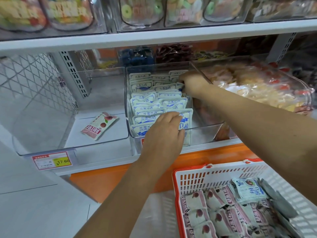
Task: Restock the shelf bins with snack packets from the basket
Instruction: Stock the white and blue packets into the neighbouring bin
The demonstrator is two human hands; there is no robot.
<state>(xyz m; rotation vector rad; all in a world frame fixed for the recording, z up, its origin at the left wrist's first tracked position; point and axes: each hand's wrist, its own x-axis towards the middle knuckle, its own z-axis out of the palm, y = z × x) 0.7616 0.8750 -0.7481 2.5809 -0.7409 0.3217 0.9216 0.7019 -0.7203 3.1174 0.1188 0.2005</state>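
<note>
A clear middle bin [202,133] on the shelf holds rows of white-and-blue snack packets [151,102]. My left hand [164,134] reaches over the bin's front wall and grips the frontmost white-and-blue packet [186,123]. My right hand [193,83] is deep in the same bin at the back right, fingers curled on packets there. A white basket with a red rim [175,182] at the lower right holds several pink-and-white packets [221,219] and a few white-and-blue ones [248,188].
The clear left bin [42,148] holds a single pink packet [99,125] and carries a yellow price tag [51,161]. The right bin [307,95] is full of orange-and-red snacks. Candy bins [140,11] fill the shelf above. An orange ledge [106,179] runs under the shelf.
</note>
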